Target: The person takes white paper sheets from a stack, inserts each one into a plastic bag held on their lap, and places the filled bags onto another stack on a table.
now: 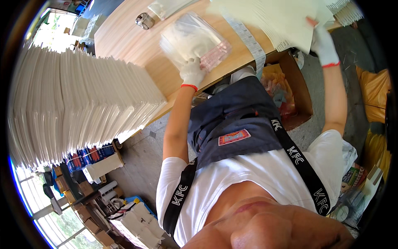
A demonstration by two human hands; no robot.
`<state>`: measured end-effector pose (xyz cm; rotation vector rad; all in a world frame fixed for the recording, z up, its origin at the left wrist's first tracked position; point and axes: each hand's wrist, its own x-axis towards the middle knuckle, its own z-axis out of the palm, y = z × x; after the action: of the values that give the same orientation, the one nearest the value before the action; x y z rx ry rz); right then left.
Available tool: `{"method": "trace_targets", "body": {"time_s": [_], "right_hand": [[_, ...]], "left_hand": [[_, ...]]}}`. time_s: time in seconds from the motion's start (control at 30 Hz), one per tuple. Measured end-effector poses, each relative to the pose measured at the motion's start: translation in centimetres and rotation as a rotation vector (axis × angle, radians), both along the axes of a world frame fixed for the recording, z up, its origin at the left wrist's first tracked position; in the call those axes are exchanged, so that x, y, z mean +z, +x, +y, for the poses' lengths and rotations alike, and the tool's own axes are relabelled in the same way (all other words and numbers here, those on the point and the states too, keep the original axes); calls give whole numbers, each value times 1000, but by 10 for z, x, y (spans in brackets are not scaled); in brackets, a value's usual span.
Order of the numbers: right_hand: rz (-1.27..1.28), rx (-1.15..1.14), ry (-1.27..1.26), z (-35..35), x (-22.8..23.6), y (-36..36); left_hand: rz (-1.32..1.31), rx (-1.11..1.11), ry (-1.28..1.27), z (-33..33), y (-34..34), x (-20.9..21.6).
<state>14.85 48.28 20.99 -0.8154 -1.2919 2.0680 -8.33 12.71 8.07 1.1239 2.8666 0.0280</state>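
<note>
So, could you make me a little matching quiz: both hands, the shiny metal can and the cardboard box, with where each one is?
1. Left hand
2. Right hand
3. Metal can
4. Cardboard box

A. At the pale sheets
B. Lower than the tabletop
C. On the stack of clear plastic bags
D. On the tabletop, touched by neither hand

Pairs: 1-C; 2-A; 3-D; 4-B
</note>
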Motion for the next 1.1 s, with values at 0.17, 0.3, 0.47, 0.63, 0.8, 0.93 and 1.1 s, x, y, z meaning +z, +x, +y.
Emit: {"method": "trace_targets", "body": {"time_s": [0.17,0.3,0.47,0.63,0.8,0.93,1.1], "right_hand": [[-140,471,-165,-78,-57,1],[-47,617,-342,-99,-121,0],[-84,569,-376,-112,-136,-5],[-63,546,-419,-106,-157,-7],[-74,212,-491,-127,-158,-29],[-8,334,-496,-151,-193,-29],[96,237,-620,-209,-179,-25]], "left_hand": [[15,60,-99,8,-15,-28],[-86,100,-64,6,-5,-10],[45,70,-6,-5,-12,-26],[-20,60,146,-20,-15,-29],[116,-15,381,-42,-16,-32],[-202,184,589,-48,-15,-27],[61,64,874,-41,23,-36]]}}
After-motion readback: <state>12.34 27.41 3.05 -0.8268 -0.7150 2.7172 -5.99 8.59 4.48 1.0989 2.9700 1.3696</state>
